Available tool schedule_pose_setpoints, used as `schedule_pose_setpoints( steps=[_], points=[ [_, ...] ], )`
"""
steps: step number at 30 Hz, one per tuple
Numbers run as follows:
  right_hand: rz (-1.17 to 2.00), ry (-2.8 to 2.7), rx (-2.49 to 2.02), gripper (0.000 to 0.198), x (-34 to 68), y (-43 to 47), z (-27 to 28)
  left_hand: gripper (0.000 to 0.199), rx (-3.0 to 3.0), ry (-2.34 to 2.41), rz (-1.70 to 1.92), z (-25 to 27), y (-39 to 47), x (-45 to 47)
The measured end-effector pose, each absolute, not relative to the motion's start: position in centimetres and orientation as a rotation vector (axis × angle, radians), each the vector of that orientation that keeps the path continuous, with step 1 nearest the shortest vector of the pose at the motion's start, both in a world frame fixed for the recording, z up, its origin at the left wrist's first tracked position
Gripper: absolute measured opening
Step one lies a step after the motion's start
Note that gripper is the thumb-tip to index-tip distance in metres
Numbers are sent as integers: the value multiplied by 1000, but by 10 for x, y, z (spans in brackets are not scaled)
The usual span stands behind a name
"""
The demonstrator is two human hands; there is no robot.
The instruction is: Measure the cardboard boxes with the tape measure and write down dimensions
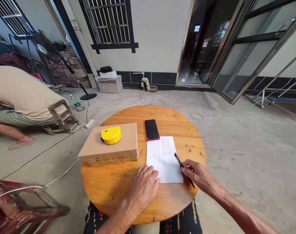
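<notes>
A black pen (pixel 178 159) slants across the right edge of a white sheet of paper (pixel 165 170). My right hand (pixel 195 173) pinches the pen between thumb and fingers. On the wooden table, at the sheet's lower left edge, lies my left hand (pixel 145 186), palm down with its fingers loosely stretched and nothing seen in it. Rows of small writing cover the upper part of the sheet; the lower part is blank. Touching the sheet's top is a dark-screened phone (pixel 152 129) with a red edge. A yellow tape measure (pixel 111 135) sits on a closed cardboard box (pixel 123 148) to the left.
The round wooden table (pixel 182 125) stands before my knees. A person (pixel 23 94) bends over a wooden stool (pixel 61 115) at left, near a standing fan (pixel 88 96) and a water bottle (pixel 76 103). White cables (pixel 65 171) cross the concrete floor.
</notes>
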State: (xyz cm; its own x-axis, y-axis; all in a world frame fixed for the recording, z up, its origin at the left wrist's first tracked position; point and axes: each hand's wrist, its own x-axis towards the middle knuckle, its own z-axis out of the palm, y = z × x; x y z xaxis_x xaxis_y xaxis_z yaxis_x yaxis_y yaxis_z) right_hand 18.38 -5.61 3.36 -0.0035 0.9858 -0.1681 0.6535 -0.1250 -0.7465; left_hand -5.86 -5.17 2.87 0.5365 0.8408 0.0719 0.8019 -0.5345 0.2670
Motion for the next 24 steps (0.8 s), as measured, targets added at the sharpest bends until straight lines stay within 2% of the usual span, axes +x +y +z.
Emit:
schedule_pose_setpoints(
  steps=[5, 11, 15, 19, 24],
  points=[
    [807, -1454, -1695, 26, 199, -56, 62, 11, 2587, 1336, 219, 29, -46, -59],
    [765, -1165, -1462, 19, 195, -61, 87, 18, 2636, 1196, 151, 27, -36, -44],
    [860, -1244, -1426, 15, 181, -56, 72, 19, 2653, 1196, 91, 23, -28, -27],
    [963, -1320, -1394, 21, 170, -41, 49, 23, 2577, 1266, 119, 14, -20, -19],
    [945, -1392, -1424, 18, 164, -27, 27, 32, 2548, 1324, 198, 7, -16, -18]
  ],
)
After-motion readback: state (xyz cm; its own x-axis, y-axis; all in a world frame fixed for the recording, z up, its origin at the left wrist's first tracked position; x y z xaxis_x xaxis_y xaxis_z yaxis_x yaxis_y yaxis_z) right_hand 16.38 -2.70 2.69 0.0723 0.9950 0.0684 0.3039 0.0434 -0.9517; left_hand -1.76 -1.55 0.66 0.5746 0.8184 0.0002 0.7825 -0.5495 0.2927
